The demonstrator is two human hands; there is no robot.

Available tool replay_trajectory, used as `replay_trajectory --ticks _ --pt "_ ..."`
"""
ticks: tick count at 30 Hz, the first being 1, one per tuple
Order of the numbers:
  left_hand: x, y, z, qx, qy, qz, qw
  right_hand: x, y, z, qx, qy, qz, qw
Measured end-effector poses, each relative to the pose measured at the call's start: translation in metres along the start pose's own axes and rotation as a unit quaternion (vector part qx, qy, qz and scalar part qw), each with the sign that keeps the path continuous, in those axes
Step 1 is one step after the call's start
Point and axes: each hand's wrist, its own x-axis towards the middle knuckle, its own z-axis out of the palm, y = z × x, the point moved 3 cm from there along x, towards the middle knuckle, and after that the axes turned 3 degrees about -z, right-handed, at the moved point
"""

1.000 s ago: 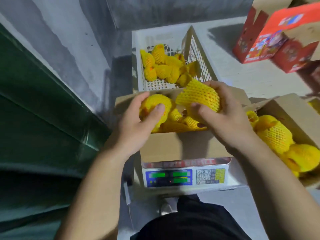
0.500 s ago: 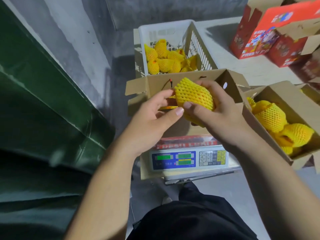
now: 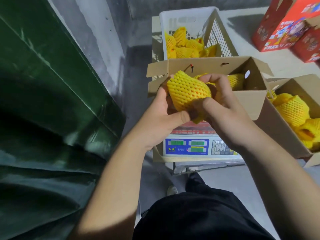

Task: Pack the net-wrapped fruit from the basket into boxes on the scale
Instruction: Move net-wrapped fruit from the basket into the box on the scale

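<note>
A fruit in yellow foam net [image 3: 187, 90] is held between both hands above the near edge of the open cardboard box [image 3: 249, 99]. My left hand [image 3: 161, 118] cups it from the left with the thumb on the net's lower end. My right hand [image 3: 223, 108] grips it from the right, thumb on the front. The box stands on the electronic scale [image 3: 192, 147] and holds more netted fruit [image 3: 235, 80]. Behind it, the white plastic basket [image 3: 180, 16] contains several netted fruits [image 3: 185, 45].
A second cardboard box [image 3: 280, 129] with netted fruit [image 3: 292, 108] stands to the right of the scale. Red printed cartons [image 3: 285, 26] sit at the back right. A dark green tarp [image 3: 43, 101] fills the left side. My dark-trousered leg [image 3: 199, 213] is below the scale.
My left hand let go of the fruit it held in the box and joined my right hand on the netted fruit, which has moved left and toward me.
</note>
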Motion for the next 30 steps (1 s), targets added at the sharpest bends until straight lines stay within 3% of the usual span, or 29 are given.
replay_trajectory --ticks 3,9,20,25,30 --pt "-0.006 0.001 -0.003 -0.019 0.030 0.012 0.999 -0.004 -0.003 0.004 0.030 0.041 -0.015 0.999" --pt "-0.019 0.003 -0.008 -0.081 0.014 0.005 0.997 -0.011 -0.007 0.007 0.012 0.081 -0.030 0.996" --pt "-0.013 -0.006 0.004 -0.058 -0.005 -0.049 0.997 -0.027 -0.003 -0.010 -0.010 0.152 -0.051 0.987" --pt "-0.014 -0.001 0.011 -0.073 0.022 -0.045 0.996 -0.028 -0.001 -0.007 0.010 0.157 -0.049 0.986" --pt "-0.014 0.000 0.014 -0.079 0.033 -0.045 0.995 -0.025 -0.005 -0.006 -0.044 0.165 -0.091 0.981"
